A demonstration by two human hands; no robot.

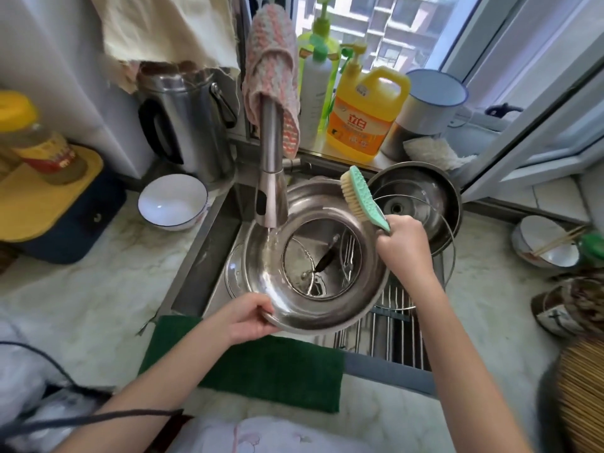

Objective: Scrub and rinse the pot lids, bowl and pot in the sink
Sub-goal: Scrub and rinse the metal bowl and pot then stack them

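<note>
The steel sink is crowded. A wide steel bowl tilts over it under the running faucet, water striking its left inner wall. A pot sits at the back right with a glass lid leaning on it, and another lid lies beneath the bowl's left edge. The left hand grips the bowl's near rim; the right hand clasps a green scrub brush, raised over the bowl's right rim

The left arm and right arm are bare along their visible length; at bottom centre the person wears a pale pinkish garment with faint print.
</note>
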